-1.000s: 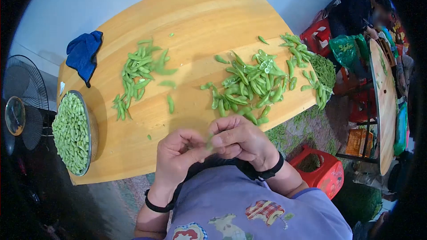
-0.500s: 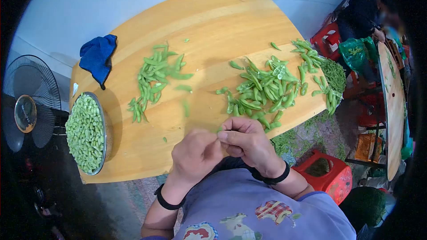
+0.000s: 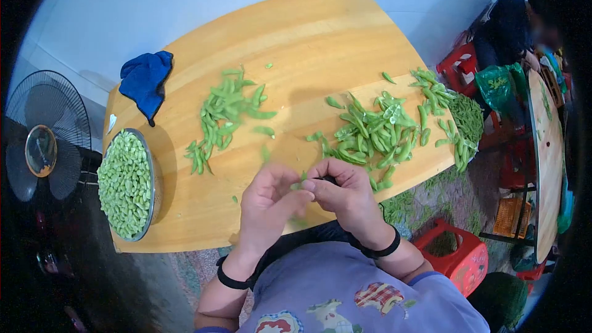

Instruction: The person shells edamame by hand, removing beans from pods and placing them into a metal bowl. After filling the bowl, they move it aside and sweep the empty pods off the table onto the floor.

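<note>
Over the near edge of the wooden table [image 3: 265,37], my left hand [image 3: 269,200] and my right hand [image 3: 345,192] meet, fingers pinched on a small green pod [image 3: 300,183] between them. Beyond my right hand lies a large heap of green pods [image 3: 376,129]. A smaller pod pile [image 3: 225,108] sits farther off to the left, with a few loose pods beside it. At the table's left edge stands a metal bowl [image 3: 150,172] full of shelled green beans [image 3: 124,185].
A blue cloth [image 3: 147,83] lies at the far left of the table, near a black fan [image 3: 46,135]. Red stools [image 3: 453,256] stand on the right, where pods litter the floor. Another person [image 3: 502,34] sits by a second table [image 3: 542,166].
My hands have turned and drawn slightly apart, showing the green pod between the fingertips. The whole view has shifted a little, moving the table down and right.
</note>
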